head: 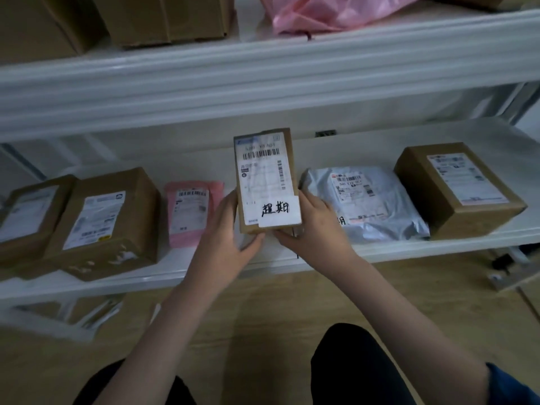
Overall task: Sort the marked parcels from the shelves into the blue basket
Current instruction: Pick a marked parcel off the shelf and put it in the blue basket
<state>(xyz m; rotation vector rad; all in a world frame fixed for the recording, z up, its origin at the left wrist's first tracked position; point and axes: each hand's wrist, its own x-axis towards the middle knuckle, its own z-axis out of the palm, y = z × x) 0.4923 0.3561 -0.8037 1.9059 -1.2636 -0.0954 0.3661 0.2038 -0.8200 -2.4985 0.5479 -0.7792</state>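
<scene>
Your left hand (226,233) and right hand (314,226) are gripping a narrow brown parcel (264,171) at center frame, fingers curling around its lower edges from either side, holding it upright above the front lip of the white shelf (263,261). You are showing its shipping label and a white slip (280,211) with handwritten characters near the bottom. Lying behind it on the shelf, from left to right, are two brown boxes (105,217), a pink mailer (191,211), a grey mailer (365,200) and another brown box (458,188). A pink bag (321,13) is sitting on the upper shelf, top center.
</scene>
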